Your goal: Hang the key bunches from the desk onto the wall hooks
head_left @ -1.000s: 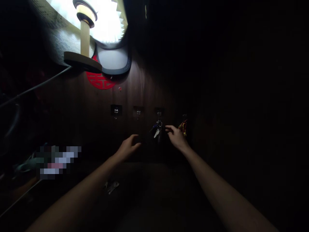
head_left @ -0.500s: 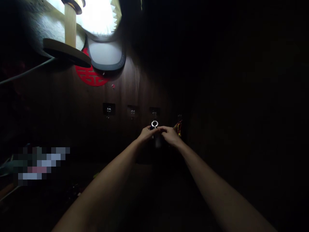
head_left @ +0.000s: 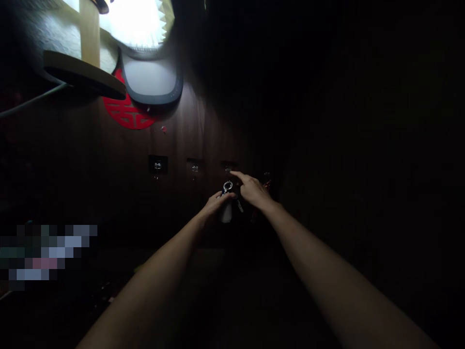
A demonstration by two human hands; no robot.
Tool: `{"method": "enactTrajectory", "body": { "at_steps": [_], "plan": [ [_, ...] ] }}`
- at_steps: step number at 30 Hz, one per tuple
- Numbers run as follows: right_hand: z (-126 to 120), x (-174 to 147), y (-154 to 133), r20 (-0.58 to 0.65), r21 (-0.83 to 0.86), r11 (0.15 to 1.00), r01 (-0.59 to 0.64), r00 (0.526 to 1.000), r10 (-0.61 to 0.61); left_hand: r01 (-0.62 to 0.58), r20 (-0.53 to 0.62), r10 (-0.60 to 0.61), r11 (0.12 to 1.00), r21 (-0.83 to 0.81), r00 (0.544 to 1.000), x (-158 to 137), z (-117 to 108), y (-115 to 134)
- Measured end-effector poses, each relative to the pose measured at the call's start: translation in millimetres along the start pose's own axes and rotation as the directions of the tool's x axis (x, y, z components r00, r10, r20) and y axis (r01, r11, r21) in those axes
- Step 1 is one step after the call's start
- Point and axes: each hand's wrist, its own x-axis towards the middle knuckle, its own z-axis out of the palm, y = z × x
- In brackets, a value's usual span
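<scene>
My left hand [head_left: 212,204] is closed on a bunch of keys, its thumb lying across them. The shiny metal key ring [head_left: 227,185] stands up above the thumb, and a pale tag-like piece [head_left: 226,213] hangs below. Just right of the keys is my right hand [head_left: 255,192], holding nothing that I can see. Its index finger stretches left to the metal wall hook [head_left: 228,169] above the ring; whether it touches is too dark to tell. The other fingers are partly hidden.
Two more hooks [head_left: 158,165] are on the dark wood panel to the left. A red-and-yellow item [head_left: 268,184] hangs behind my right hand. At upper left are a grey cap [head_left: 152,77], a red round paper-cut [head_left: 125,114], a bright lamp [head_left: 136,22] and a round wooden stand [head_left: 85,72].
My right hand has come away from the keys and moved up, its index finger now stretched to the hook. The left hand keeps the keys. The view has shifted slightly right.
</scene>
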Motion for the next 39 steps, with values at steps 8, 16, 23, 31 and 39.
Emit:
{"method": "enactTrajectory", "body": {
  "at_steps": [8,16,23,31,39],
  "plan": [
    [-7,2,-8,0.102,-0.342,0.938,0.054,0.995,-0.020,-0.003,-0.038,0.003,1.000,-0.007,0.999,-2,1,12],
    [-15,0,-13,0.158,-0.302,0.953,-0.020,0.985,0.070,0.090,0.030,-0.088,0.993,-0.071,0.996,-21,-2,21],
    [2,-22,-4,0.096,-0.215,0.976,0.027,0.995,-0.006,0.323,-0.119,-0.300,0.868,0.377,0.946,-92,-83,-64],
    [18,-40,64,-0.414,0.392,0.917,-0.074,0.876,0.248,0.248,-0.235,-0.090,0.510,0.824,0.968,-119,-149,-55],
    [48,-36,100,-0.075,0.776,0.535,-0.336,0.792,0.606,-0.093,0.060,0.074,0.624,0.776,0.995,-57,-36,-22]
  ]
}}
